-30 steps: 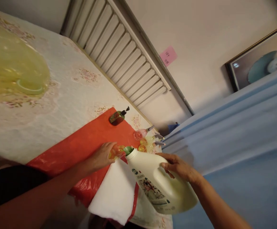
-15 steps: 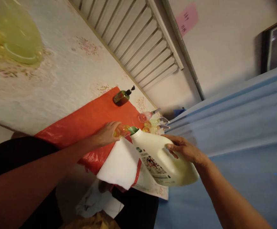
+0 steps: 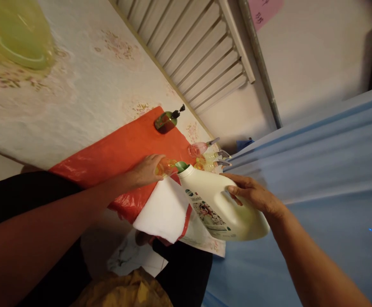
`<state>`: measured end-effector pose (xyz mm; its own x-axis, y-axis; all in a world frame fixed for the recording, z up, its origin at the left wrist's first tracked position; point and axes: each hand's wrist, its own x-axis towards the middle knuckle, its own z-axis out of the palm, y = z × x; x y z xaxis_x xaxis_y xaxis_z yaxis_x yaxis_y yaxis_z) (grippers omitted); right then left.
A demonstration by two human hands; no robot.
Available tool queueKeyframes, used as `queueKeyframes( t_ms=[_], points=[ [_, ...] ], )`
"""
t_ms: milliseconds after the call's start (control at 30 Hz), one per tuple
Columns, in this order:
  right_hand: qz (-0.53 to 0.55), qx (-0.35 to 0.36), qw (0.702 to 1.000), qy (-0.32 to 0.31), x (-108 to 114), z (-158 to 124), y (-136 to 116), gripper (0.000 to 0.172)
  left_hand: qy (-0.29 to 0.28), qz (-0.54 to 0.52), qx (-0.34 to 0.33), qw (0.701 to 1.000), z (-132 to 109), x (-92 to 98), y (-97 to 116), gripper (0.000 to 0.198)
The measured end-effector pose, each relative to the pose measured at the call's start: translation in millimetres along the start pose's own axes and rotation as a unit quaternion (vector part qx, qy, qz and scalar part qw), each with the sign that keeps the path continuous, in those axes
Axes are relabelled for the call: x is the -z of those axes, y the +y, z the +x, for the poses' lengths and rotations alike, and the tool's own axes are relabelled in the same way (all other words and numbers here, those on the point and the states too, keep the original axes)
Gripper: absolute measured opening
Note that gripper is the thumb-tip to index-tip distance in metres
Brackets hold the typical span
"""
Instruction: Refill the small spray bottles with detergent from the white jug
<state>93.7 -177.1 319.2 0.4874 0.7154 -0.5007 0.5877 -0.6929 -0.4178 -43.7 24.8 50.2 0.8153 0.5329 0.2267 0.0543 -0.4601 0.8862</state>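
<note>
My left hand (image 3: pixel 148 169) is closed around a small clear orange bottle (image 3: pixel 165 166) over the red plastic sheet (image 3: pixel 118 149). By its handle, my right hand (image 3: pixel 251 192) grips a large cream-coloured jug (image 3: pixel 205 187) with a printed label. The jug is tipped, and its mouth with a green spout (image 3: pixel 181 166) meets the opening of the orange bottle. Whether liquid is flowing, I cannot make out. Below the bottle lies a folded white cloth (image 3: pixel 162 211). My fingertips on the far side of both things are hidden.
A dark green pump bottle (image 3: pixel 166 122) stands on the red sheet. Beyond the jug are a pink bottle (image 3: pixel 197 149) and yellowish bottles (image 3: pixel 210 157). A yellow-green translucent basin (image 3: pixel 26 47) sits at the upper left. A blue curtain (image 3: pixel 326 170) hangs on the right, beside a metal rack (image 3: pixel 201 55).
The view has shifted slightly, so the scene sits a little higher and to the right. Both hands keep their holds, and the jug stays tipped against the bottle.
</note>
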Motion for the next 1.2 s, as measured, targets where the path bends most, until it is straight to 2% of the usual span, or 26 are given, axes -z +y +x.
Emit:
queueKeyframes(
  t_ms=[433,633,1200],
  points=[
    [0.0,0.017,1.0,-0.013,0.7,0.2,0.3,0.058,0.009,0.005,0.013,1.0,-1.5,1.2,1.8,0.07],
    [0.015,0.02,1.0,-0.016,0.4,2.1,5.6,0.062,0.006,0.006,-0.002,1.0,1.8,-0.8,-2.3,0.068],
    [0.058,0.017,0.998,-0.015,-3.4,5.6,-0.6,0.062,0.039,-0.015,-0.007,0.999,6.9,-12.5,-21.3,0.065]
  ],
)
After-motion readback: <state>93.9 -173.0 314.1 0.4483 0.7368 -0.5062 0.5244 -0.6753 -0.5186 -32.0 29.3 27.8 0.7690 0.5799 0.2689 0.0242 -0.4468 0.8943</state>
